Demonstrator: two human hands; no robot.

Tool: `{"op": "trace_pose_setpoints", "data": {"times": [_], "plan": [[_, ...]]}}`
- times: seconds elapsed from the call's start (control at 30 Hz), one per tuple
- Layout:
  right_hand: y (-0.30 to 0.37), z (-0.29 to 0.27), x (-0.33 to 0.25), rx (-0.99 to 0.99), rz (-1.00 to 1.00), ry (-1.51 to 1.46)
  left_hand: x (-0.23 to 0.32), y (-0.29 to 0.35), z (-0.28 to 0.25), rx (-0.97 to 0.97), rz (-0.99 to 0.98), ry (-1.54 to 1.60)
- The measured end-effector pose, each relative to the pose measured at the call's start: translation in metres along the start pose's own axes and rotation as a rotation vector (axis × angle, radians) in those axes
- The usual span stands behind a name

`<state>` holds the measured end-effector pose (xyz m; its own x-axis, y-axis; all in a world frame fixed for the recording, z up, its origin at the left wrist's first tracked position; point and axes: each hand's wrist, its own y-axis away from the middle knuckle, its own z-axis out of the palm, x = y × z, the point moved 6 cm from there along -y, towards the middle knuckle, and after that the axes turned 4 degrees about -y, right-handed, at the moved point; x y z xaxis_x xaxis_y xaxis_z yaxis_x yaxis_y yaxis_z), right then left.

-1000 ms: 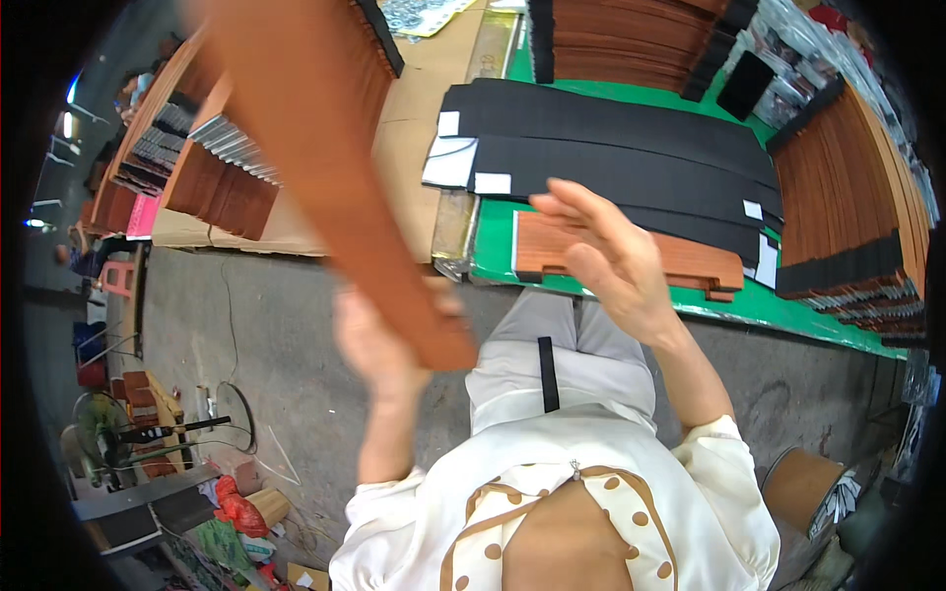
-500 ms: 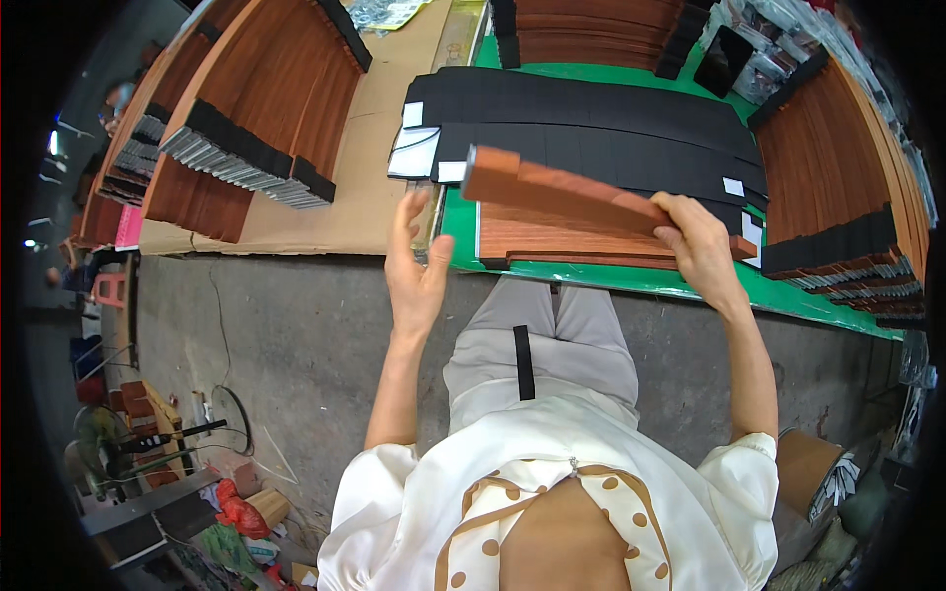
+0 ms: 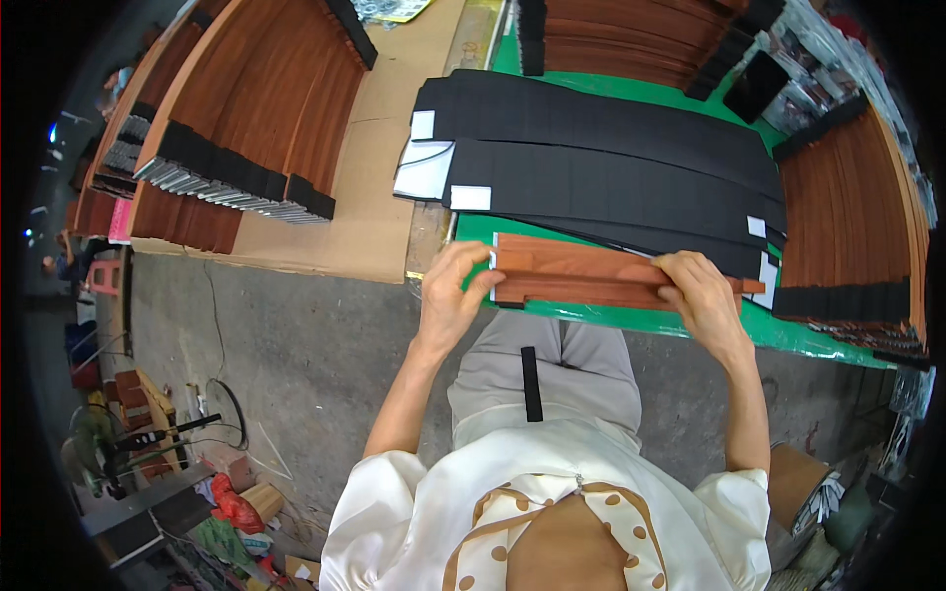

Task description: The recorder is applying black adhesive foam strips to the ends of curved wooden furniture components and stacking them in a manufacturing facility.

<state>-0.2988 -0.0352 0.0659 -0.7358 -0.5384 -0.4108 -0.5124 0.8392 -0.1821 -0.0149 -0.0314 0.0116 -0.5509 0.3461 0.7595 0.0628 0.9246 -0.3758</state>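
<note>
Left hand [image 3: 451, 300] and right hand [image 3: 702, 300] grip ends of wood-grain strip stack [image 3: 581, 276], flat on green mat [image 3: 680, 320] at table's near edge; judged squaring stack; next move needs edges flush

A green work surface [image 3: 631, 320] carries long black strips [image 3: 601, 158] lying across it, with a reddish-brown wood-grain board [image 3: 581, 276] at its near edge. Stacks of similar brown boards [image 3: 847, 207] stand along its right and far sides. To the left, flat cardboard [image 3: 370, 197] bears more board stacks [image 3: 256, 128].
</note>
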Motion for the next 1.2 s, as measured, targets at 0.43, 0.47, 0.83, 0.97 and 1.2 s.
{"op": "trace_pose_setpoints", "data": {"times": [0.43, 0.47, 0.83, 0.97, 1.2], "plan": [[-0.183, 0.073, -0.050, -0.138, -0.338, -0.157, -0.034, -0.043, 0.004, -0.049, 0.287, -0.565], [-0.195, 0.091, -0.052, -0.150, -0.368, -0.117, -0.036, -0.044, 0.006, -0.047, 0.287, -0.562], [-0.213, 0.148, -0.069, -0.208, -0.556, 0.281, -0.050, -0.040, 0.010, 0.065, 0.295, -0.591], [-0.231, 0.131, -0.046, -0.137, -0.404, 0.051, -0.048, -0.038, 0.011, 0.078, 0.292, -0.560], [-0.201, 0.061, -0.056, -0.104, -0.129, -0.329, -0.034, -0.040, -0.043, 0.259, -0.042, -0.087]]}}
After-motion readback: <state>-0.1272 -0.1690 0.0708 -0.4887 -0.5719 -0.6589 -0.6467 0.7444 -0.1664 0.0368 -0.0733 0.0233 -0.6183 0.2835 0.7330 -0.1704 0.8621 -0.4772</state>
